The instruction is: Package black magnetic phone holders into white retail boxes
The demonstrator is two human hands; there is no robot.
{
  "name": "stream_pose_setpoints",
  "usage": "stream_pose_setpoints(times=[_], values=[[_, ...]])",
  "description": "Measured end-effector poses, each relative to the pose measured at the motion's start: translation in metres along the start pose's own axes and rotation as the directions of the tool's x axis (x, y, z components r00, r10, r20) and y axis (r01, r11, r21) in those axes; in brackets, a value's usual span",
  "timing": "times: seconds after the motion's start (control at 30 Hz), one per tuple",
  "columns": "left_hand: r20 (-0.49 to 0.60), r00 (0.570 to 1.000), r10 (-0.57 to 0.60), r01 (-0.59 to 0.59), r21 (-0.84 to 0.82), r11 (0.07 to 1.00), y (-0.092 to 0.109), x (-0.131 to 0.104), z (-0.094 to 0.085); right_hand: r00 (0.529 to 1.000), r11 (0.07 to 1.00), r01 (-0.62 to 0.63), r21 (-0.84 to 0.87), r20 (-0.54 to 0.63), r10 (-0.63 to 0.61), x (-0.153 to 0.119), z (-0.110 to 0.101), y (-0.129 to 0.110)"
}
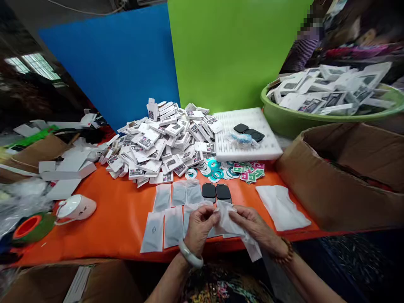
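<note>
we pinch one white pouch (227,218) between closed thumb and fingers of our left hand (199,229) and right hand (255,227), above the orange table (110,214). two black square devices (208,191) sit just beyond it (side by side), with at least six flat sleeves (173,227), dark inside, leftward. the green tub (282,120) holds heaped white boxes (296,83), too jumbled to count.

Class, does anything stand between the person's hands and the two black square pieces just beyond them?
Yes: the translucent pouch, pinched by the left hand and right hand, stands before the right black piece; a flat pouch lies before the left black piece. Nothing else visibly blocks either.
</note>
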State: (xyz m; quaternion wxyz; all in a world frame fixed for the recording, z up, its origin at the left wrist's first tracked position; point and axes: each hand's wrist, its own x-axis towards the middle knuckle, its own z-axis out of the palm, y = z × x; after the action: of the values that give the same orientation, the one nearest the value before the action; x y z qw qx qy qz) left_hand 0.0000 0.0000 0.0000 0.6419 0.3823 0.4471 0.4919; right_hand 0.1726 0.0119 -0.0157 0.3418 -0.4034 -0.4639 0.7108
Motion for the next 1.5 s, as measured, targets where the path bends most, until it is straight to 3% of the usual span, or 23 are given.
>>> stream_pose_setpoints(times=[0.1, 0.2, 0.27, 0.33, 0.43, 0.6, 0.7, 0.8, 1.0, 1.13, 1.27, 1.4, 1.47, 1.5], values=[[0.002, 1.0, 0.018, -0.018, -0.002, 1.0, -0.001, 0.002, -0.002, 0.994, 0.999, 0.025, 0.048, -0.105, -0.02, -0.002, 0.001, 0.001], [0.064, 0.995, -0.077, 0.078, -0.017, 0.997, -0.008, 0.001, -0.006, 0.986, 0.983, 0.073, 0.168, -0.158, -0.046, -0.004, 0.003, 0.002], [0.089, 0.989, -0.122, 0.126, -0.039, 0.991, -0.013, -0.001, -0.007, 0.994, 0.957, 0.064, 0.283, -0.107, -0.035, -0.006, 0.006, 0.004], [0.084, 0.993, -0.088, 0.097, -0.108, 0.989, -0.016, -0.004, -0.006, 1.0, 0.912, 0.013, 0.411, -0.021, -0.005, -0.007, 0.01, 0.008], [0.125, 0.991, -0.052, 0.09, -0.32, 0.943, -0.013, -0.01, 0.002, 0.999, 0.807, -0.045, 0.589, 0.039, 0.027, -0.007, 0.019, 0.014], [0.204, 0.968, -0.149, 0.241, -0.572, 0.784, -0.004, -0.017, 0.014, 1.0, 0.719, -0.029, 0.694, 0.02, 0.021, -0.006, 0.032, 0.017], [0.242, 0.957, -0.157, 0.263, -0.512, 0.818, -0.005, -0.016, 0.011, 0.999, 0.731, -0.001, 0.683, -0.024, 0.025, -0.006, 0.036, 0.013], [0.243, 0.962, -0.127, 0.224, -0.428, 0.876, -0.006, -0.013, 0.004, 0.998, 0.761, -0.011, 0.649, -0.035, 0.044, -0.007, 0.035, 0.007], [0.195, 0.97, -0.148, 0.217, -0.404, 0.889, 0.002, -0.007, -0.006, 0.989, 0.883, -0.142, 0.446, 0.101, 0.108, -0.005, 0.024, 0.012], [0.288, 0.942, -0.173, 0.27, -0.34, 0.901, 0.0, -0.008, -0.005, 0.993, 0.856, -0.103, 0.507, 0.1, 0.06, -0.007, 0.019, 0.018], [0.325, 0.915, -0.237, 0.287, -0.113, 0.951, -0.006, -0.007, -0.012, 0.987, 0.864, -0.129, 0.487, 0.148, 0.064, -0.011, 0.015, 0.02], [0.283, 0.938, -0.199, 0.186, 0.073, 0.98, 0.002, -0.001, -0.026, 0.989, 0.983, -0.097, 0.156, 0.125, 0.077, 0.001, 0.002, 0.016], [0.295, 0.948, -0.117, 0.051, 0.221, 0.974, 0.01, 0.001, -0.03, 1.0, 0.988, 0.01, -0.153, 0.004, -0.01, 0.017, -0.009, 0.008], [0.308, 0.949, -0.069, -0.037, 0.326, 0.945, 0.013, 0.0, -0.031, 0.994, 0.943, 0.059, -0.328, -0.072, -0.087, 0.028, -0.015, 0.003]])
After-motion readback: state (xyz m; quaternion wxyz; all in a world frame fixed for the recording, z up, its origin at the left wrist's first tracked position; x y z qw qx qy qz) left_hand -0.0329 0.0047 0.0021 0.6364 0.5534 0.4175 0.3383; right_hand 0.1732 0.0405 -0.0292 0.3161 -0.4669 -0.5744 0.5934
